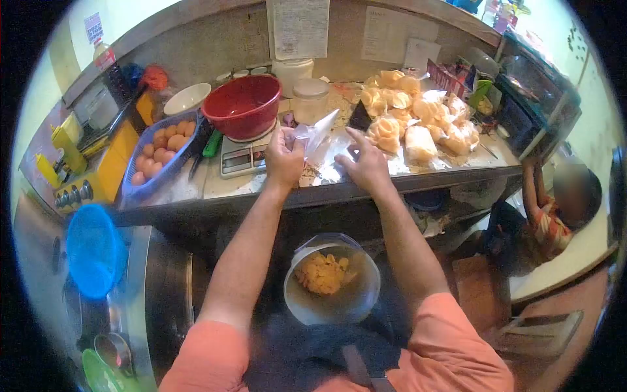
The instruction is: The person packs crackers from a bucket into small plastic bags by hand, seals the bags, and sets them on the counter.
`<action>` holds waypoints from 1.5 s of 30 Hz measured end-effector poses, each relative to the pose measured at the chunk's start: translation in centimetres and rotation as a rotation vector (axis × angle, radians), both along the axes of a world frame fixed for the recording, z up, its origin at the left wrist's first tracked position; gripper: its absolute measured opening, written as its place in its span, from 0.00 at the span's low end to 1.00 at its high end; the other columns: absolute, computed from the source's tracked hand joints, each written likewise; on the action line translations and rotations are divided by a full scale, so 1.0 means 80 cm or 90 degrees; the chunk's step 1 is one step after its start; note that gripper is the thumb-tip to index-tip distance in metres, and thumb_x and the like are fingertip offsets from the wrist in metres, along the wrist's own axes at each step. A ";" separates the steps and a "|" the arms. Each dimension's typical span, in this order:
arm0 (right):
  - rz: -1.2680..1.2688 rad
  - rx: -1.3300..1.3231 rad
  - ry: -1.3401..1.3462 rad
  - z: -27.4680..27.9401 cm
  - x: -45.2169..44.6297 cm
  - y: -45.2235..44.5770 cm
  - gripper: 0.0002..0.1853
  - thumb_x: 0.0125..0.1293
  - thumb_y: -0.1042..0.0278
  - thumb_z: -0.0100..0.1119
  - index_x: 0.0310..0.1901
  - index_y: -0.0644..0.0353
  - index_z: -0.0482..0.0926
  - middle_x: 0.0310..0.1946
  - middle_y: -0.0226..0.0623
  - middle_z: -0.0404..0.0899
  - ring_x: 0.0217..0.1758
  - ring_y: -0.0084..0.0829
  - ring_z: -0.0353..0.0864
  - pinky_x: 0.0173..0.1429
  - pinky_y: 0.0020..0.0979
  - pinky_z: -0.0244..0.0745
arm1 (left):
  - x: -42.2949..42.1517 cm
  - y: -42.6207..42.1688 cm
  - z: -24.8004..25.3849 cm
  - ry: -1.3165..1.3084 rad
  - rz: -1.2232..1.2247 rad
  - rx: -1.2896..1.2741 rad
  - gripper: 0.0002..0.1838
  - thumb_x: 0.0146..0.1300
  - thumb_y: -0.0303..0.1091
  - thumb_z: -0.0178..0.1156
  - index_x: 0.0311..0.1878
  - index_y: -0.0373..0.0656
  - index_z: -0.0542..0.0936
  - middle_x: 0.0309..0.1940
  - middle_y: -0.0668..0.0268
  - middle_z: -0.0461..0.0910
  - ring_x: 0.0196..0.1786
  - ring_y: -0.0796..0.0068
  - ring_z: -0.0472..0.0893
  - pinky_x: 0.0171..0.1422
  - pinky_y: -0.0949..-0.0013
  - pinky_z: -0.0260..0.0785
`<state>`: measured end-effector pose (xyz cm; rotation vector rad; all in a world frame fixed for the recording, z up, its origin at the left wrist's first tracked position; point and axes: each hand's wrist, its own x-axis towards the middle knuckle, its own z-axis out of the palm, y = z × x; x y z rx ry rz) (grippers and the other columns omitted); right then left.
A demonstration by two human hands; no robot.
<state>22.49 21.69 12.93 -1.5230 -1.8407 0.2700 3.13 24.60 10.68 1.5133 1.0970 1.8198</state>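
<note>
A red bowl [241, 101] sits on a scale [243, 160] just beside the left hand [285, 158]; packed bags [434, 112] crowd the counter [213, 185] near the right hand [366, 161], a bucket [358, 295] below. Over the counter, a clear bag [317, 141], thin, shiny and creased, is pinched in the left fingers; the right fingers are parted, their contact with it unclear.

No legible text anywhere
</note>
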 end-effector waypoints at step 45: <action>0.187 -0.510 0.420 -0.065 0.102 -0.273 0.07 0.63 0.74 0.66 0.40 0.64 0.80 0.32 0.32 0.84 0.35 0.18 0.80 0.39 0.22 0.75 | -0.006 -0.304 -0.133 0.500 -0.478 -0.245 0.12 0.60 0.33 0.66 0.44 0.39 0.82 0.40 0.58 0.82 0.44 0.59 0.82 0.51 0.61 0.73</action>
